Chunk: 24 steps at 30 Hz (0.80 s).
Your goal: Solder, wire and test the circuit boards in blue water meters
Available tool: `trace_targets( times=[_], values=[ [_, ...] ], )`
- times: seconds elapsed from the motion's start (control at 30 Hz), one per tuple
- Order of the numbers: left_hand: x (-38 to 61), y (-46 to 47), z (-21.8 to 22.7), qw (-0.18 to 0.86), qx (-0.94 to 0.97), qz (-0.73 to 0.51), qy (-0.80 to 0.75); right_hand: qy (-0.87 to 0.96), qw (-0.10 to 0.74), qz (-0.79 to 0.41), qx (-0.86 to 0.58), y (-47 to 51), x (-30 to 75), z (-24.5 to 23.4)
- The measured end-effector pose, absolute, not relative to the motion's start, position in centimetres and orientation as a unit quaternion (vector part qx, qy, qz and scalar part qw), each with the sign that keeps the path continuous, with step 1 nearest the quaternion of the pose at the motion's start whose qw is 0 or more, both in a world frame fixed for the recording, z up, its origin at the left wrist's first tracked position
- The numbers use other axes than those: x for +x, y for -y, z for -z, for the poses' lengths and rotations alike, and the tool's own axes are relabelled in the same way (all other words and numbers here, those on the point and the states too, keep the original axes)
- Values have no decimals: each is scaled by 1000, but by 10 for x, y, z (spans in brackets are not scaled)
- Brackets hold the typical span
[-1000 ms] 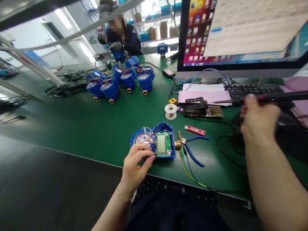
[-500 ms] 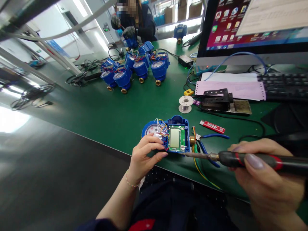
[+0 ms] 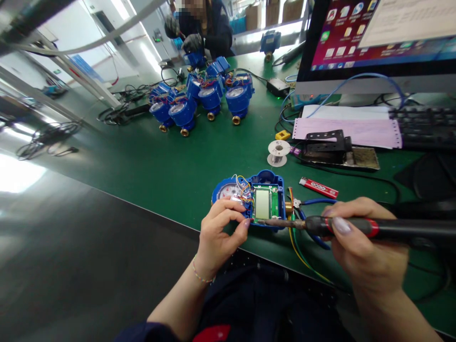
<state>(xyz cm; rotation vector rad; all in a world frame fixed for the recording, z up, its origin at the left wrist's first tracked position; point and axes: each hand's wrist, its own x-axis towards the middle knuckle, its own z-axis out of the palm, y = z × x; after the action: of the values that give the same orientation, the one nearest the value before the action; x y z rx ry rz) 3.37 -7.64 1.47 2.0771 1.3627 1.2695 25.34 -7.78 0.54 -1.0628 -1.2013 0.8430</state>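
Basically, left hand [image 3: 225,222] pinches what looks like a red wire [image 3: 251,219] by the circuit board [image 3: 274,205]; right hand [image 3: 368,251] grips soldering iron [image 3: 322,226]. Opened blue meter [image 3: 281,192] lies on surface [image 3: 171,168], near edge. Iron's so close, a slip could burn left hand. Red stick [image 3: 319,187], monitor [image 3: 351,50]: lettering unreadable.

The right hand [image 3: 366,256] and the black-and-red soldering iron [image 3: 386,229] partly hide the blue-handled metal pliers [image 3: 315,202]. Whether the iron's tip touches the green circuit board [image 3: 274,200] is too small to tell. The top and right edges cut off the black-framed monitor [image 3: 356,52].
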Motion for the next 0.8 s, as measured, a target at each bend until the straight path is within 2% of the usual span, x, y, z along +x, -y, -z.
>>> trace_targets(
  times=[0.8],
  values=[
    [24,75,-9,170,766,-438,-440,517,615,-379,-459,74,243,-7]
  ],
)
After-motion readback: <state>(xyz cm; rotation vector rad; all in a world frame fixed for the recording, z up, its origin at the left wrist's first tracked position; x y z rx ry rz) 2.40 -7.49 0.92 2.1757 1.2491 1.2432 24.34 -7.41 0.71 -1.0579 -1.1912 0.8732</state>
